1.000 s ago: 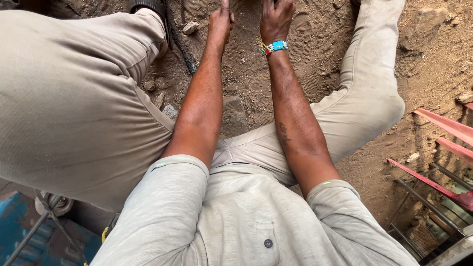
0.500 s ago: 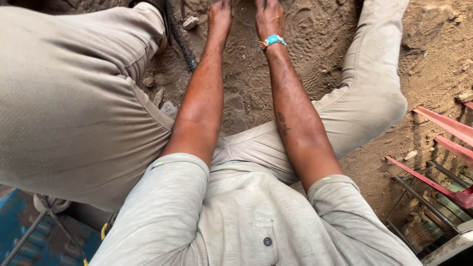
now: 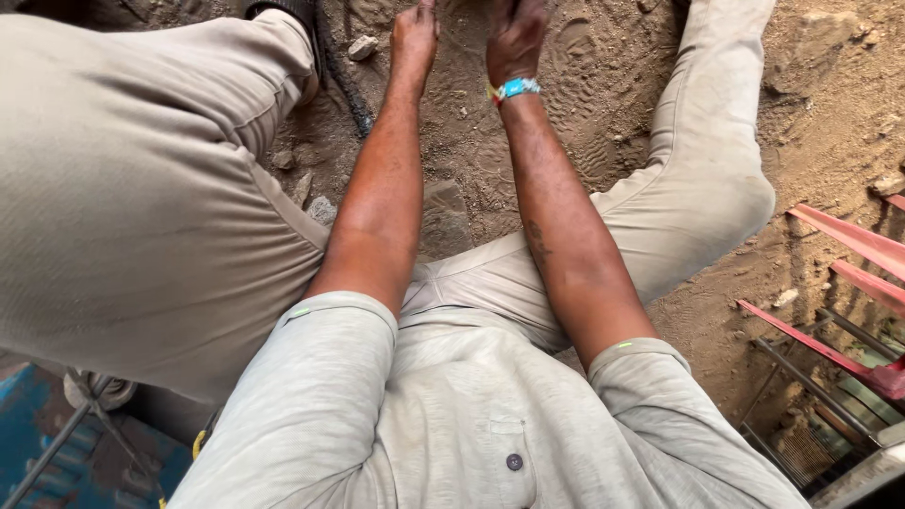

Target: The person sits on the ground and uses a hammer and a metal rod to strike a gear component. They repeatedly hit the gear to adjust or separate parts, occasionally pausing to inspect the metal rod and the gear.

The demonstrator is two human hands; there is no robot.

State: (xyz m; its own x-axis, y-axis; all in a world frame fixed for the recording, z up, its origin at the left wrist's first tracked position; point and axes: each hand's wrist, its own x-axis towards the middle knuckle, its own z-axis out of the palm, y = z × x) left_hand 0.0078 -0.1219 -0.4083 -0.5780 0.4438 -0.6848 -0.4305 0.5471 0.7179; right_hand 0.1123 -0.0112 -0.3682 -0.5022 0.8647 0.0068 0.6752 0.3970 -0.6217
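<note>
A: Where are my hands?
B: Left hand (image 3: pixel 415 38) and right hand (image 3: pixel 514 38) hang over loose dirt (image 3: pixel 452 160), near a stone (image 3: pixel 363 47). Fingers cut off; can't tell.
A: Dirt?
B: Probably crumbly, light; scoop from beneath.

left hand (image 3: pixel 415 38): fingertips cut off at far edge | right hand (image 3: pixel 514 38) with turquoise bead wristband (image 3: pixel 514 90): fingers cut off, grasp unreadable | black shoe (image 3: pixel 283 9): mostly out of view | red metal frame (image 3: pixel 848 283): cut off right
</note>
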